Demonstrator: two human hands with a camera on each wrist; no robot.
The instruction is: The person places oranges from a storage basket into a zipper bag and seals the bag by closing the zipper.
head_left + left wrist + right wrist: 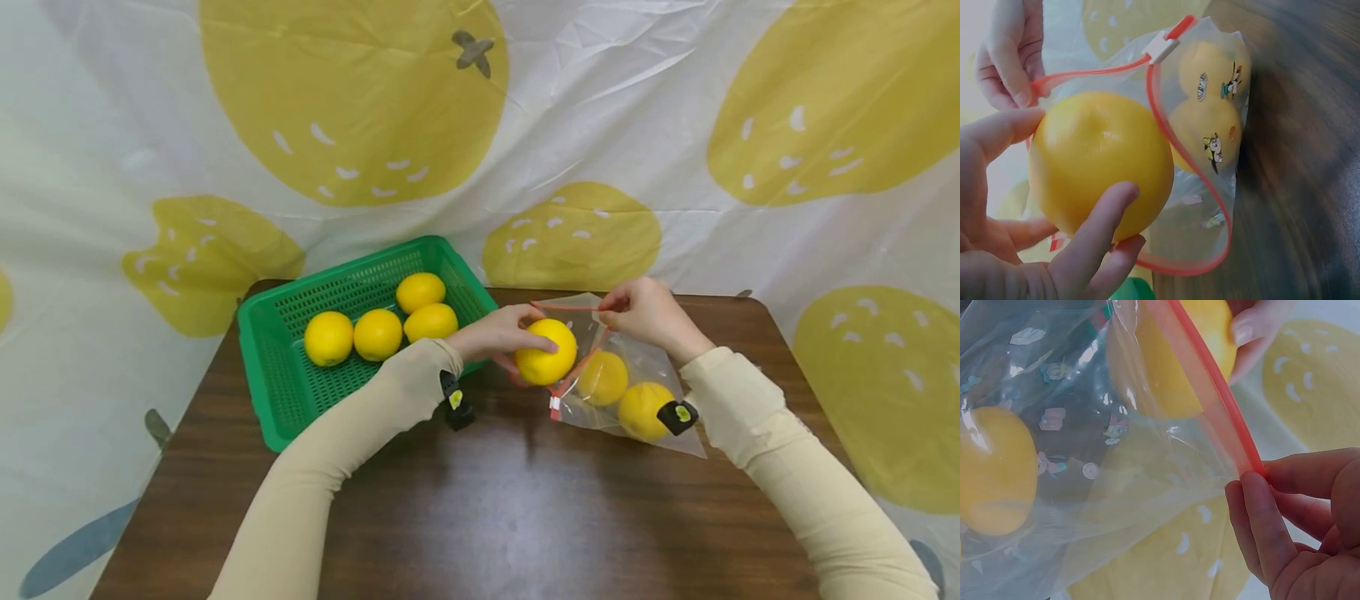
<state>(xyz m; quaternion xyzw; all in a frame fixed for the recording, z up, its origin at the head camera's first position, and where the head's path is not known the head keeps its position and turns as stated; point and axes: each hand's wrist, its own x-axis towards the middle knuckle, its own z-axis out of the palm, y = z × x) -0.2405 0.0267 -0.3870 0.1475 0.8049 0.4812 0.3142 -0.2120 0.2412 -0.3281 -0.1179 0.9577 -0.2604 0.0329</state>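
Note:
My left hand point(495, 332) grips a round yellow citrus fruit point(550, 357) at the mouth of a clear zip bag point(651, 357). Fingers and thumb spread around the fruit in the left wrist view, with the bag's red-edged opening point(1225, 240) looping behind it. At the far side of the mouth, my right hand point(651, 315) pinches the red zip edge point(1225, 400) between thumb and fingers. Two more yellow fruits point(602, 377) lie inside the bag, which has small cartoon prints. A white slider point(555, 403) sits at the near end of the zip.
Left of the bag, a green plastic basket point(258, 375) holds several yellow fruits point(377, 335). Both stand on a dark wooden table point(480, 517). A white cloth with yellow fruit prints point(352, 100) hangs behind the table and along its sides.

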